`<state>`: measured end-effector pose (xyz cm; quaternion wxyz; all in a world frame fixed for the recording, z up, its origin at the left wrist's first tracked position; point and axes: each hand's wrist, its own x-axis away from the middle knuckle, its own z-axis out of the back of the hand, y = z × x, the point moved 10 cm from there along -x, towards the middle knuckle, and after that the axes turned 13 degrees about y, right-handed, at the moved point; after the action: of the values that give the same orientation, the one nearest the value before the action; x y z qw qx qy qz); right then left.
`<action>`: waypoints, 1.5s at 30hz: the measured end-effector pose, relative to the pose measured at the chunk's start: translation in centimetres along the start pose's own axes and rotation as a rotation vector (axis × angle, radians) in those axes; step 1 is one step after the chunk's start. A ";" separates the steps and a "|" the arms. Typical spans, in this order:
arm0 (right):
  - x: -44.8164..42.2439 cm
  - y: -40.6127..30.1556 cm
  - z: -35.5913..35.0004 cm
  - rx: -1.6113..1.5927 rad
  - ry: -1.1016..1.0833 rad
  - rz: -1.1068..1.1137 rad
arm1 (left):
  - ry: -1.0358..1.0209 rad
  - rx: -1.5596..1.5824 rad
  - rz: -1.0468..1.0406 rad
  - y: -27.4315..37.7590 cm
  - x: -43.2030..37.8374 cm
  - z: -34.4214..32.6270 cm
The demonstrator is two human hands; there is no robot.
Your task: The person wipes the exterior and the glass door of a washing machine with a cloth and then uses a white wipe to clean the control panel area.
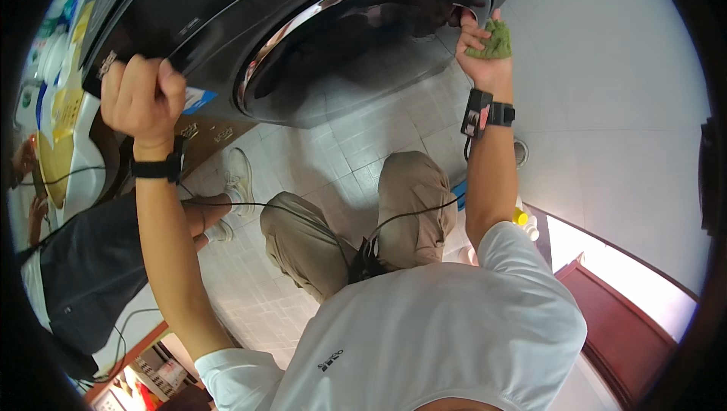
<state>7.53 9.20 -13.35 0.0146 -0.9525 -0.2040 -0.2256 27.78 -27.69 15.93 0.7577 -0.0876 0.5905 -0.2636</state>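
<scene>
A dark front-loading washing machine (210,30) stands before me, with a glossy round door (363,41) rimmed in chrome. My right hand (483,53) is at the right side of that rim, fingers hooked into the door's handle recess (456,16). A crumpled green cloth (495,41) is held in the same hand, against the palm. On the left, my left hand (142,95) is closed in a fist against the machine's front panel, near its left edge. No object shows in it, though its curled fingertips are hidden.
Another person's leg in dark shorts (91,274) is at my left, with light shoes (238,178) on the tiled floor (341,166). A black cable (255,204) crosses my knees. Bottles (528,220) stand behind my right arm, near a floor drain (520,153). A pale wall (602,98) rises right.
</scene>
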 end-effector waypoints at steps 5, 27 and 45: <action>-3.2 -1.6 1.1 -0.048 0.128 0.088 | 0.033 0.027 -0.037 -0.3 0.0 0.5; 17.6 4.6 9.3 -0.073 0.073 0.267 | 0.038 0.072 0.096 -1.1 0.6 0.4; 43.2 20.6 20.7 0.285 1.124 -0.139 | -0.402 0.665 2.320 18.2 12.5 10.1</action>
<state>59.67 9.27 -11.74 0.2340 -0.6597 -0.2552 -0.6670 44.70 -20.34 0.16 0.6067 0.6496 0.0948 0.4483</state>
